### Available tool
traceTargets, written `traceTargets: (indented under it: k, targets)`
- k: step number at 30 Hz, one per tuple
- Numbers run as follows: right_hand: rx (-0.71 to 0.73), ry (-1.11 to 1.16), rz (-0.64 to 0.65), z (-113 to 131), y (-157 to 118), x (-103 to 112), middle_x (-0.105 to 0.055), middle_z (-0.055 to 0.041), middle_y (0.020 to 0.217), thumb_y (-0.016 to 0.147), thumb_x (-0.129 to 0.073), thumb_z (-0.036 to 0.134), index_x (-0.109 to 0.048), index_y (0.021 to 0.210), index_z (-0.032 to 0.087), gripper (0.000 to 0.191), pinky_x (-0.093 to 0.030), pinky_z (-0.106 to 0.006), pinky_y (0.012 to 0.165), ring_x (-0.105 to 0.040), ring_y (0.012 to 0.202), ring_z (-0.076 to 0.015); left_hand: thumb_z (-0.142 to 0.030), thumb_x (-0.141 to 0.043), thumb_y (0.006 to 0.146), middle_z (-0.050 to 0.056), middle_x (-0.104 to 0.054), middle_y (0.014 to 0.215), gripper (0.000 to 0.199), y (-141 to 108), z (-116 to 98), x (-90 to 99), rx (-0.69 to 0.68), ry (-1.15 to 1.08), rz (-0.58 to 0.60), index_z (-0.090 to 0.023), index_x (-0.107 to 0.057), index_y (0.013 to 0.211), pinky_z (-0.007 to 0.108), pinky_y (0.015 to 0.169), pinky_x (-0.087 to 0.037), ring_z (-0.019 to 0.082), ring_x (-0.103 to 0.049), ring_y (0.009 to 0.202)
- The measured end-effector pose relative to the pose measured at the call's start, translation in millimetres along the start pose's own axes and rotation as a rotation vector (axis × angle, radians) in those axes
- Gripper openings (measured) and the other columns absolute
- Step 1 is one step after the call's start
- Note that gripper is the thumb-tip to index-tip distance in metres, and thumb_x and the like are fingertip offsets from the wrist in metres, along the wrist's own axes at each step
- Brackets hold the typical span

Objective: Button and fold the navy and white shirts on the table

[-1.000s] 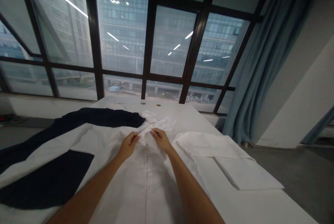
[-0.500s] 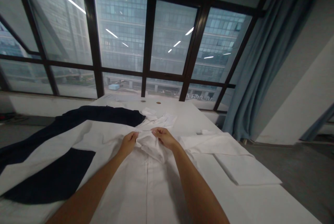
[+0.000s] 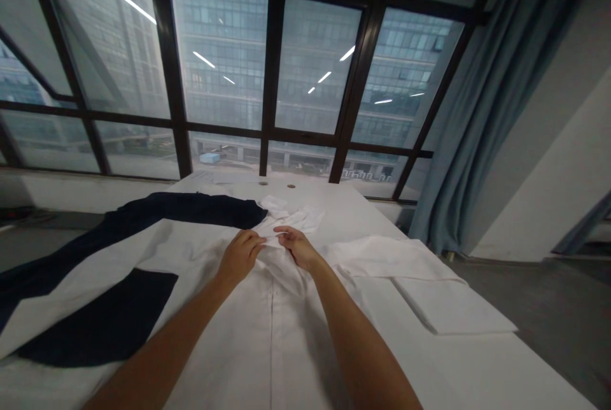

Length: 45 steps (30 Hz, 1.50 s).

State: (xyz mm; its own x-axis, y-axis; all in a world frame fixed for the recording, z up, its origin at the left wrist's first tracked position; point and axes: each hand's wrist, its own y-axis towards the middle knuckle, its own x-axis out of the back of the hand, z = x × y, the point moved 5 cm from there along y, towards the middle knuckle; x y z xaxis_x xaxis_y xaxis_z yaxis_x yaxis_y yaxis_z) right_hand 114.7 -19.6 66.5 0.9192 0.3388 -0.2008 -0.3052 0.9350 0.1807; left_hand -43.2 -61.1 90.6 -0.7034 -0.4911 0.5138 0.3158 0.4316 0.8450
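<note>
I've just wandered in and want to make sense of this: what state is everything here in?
Left hand: closed on white cloth
Right hand: curled, fingers at the same cloth; grip unclear
White garment: spread out, bunched near the hands
Long dark cloth: laid out, unfolded
Table: partly covered by cloth
Curtain: drawn aside, hanging in folds
Left window pane: seemingly tilted open

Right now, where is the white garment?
The white garment lies on the table, low and central in the head view, with the left hand and right hand on it and dark cloth at left.
</note>
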Motion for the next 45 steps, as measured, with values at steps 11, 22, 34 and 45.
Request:
traceTargets:
  k: [11,22,34,45]
  targets:
    - [0.076,-1.492,0.005,68,-35,-30,-0.064,-0.0069,0.088,0.056,-0.084,0.045,-0.069,0.08,0.021,0.037,-0.045,-0.033,0.072,-0.06,0.083,-0.0221,-0.017,-0.038,0.094,0.01,-0.061,0.085,0.028,8,19,6.7,0.169,0.324,0.129,-0.017,-0.063,0.082,0.038,0.075,-0.045,0.024,-0.053,0.083]
    - [0.076,-1.436,-0.26,94,-31,15,-0.07,-0.0069,0.088,0.087,-0.052,0.019,-0.069,0.099,0.022,0.02,-0.043,-0.029,0.075,-0.061,0.085,-0.0192,-0.034,-0.029,0.097,0.008,-0.067,0.11,0.034,15,22,18.2,0.227,-0.036,0.091,-0.02,-0.06,0.095,0.041,0.096,-0.04,0.023,-0.058,0.105]
    - [0.086,-1.191,0.043,83,-38,41,-0.067,-0.0043,0.087,0.069,-0.067,0.018,-0.067,0.086,0.018,0.017,-0.043,-0.029,0.076,-0.059,0.081,-0.019,-0.05,-0.032,0.091,0.006,-0.063,0.08,0.038,52,42,2.8,0.41,-0.161,0.064,-0.019,-0.055,0.089,0.032,0.075,-0.047,0.022,-0.062,0.079]
    - [0.396,-1.049,-0.37,78,27,87,-0.065,-0.0049,0.087,0.091,-0.037,0.03,-0.06,0.106,0.016,0.03,-0.043,-0.026,0.072,-0.056,0.076,-0.0162,-0.044,-0.062,0.075,0.005,-0.069,0.1,0.034,92,101,-13.7,0.263,-0.192,0.448,-0.022,-0.061,0.099,0.032,0.085,-0.046,0.023,-0.062,0.091]
